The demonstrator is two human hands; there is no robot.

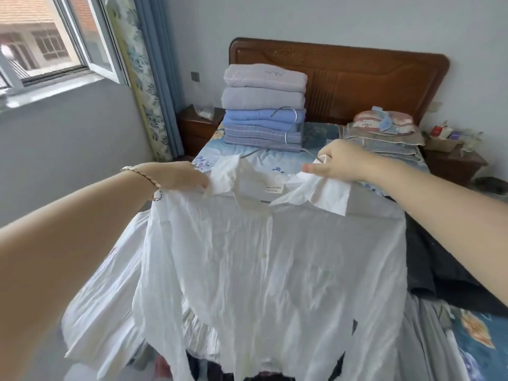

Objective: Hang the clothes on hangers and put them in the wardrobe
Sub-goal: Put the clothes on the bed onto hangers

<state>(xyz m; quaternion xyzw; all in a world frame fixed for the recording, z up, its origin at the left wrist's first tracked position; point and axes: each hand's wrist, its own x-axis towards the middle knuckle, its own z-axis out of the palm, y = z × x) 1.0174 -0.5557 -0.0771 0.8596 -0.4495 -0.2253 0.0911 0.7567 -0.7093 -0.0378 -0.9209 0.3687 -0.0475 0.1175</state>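
Head view: white shirt hangs below grip of left hand, right hand.

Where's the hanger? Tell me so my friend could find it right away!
Find the bed's brown wooden headboard. In front of it, a white shirt is held up. The hanger is the thin grey wire rising from its collar, hook curled before the folded blue pile; everything around it is soft cloth.

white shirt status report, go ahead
Left hand grips white shirt at one shoulder. Right hand pinches the other side, with the wire hanger. Wardrobe not in view.
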